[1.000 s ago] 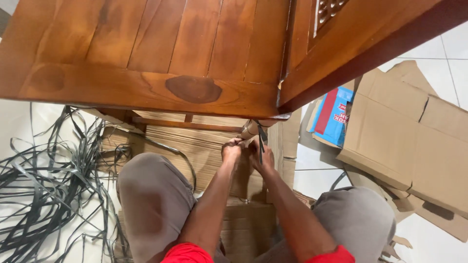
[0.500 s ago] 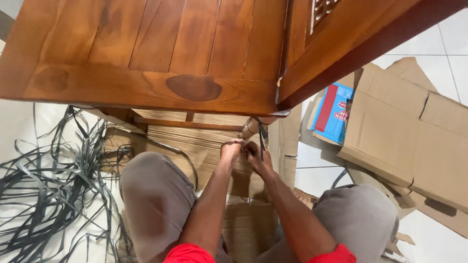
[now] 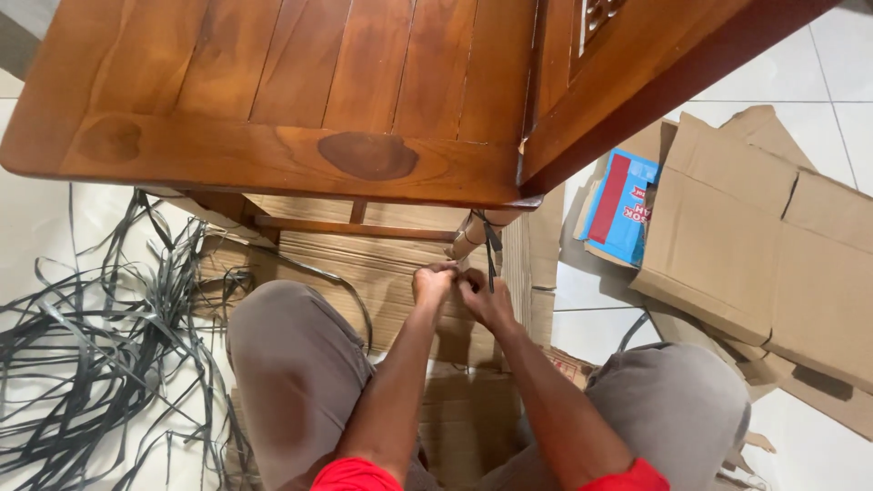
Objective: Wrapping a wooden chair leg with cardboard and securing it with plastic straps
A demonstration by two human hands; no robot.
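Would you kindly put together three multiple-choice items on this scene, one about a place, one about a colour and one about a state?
1. Where does the heap of loose dark straps lie?
A. on the wooden seat
B. on the floor beside the person's left knee
C. on the blue carton

2. What colour are the person's sleeves?
A. red
B. green
C. white

3. How are the left hand and right hand placed?
A. far apart on the knees
B. flat on the floor
C. close together at the dark strap by the chair leg

Answers:
1 B: the tangle spreads over the pale floor at the picture's left.
2 A: both cuffs at the bottom edge are red.
3 C: both hands meet just under the seat corner, fingers curled at the strap.
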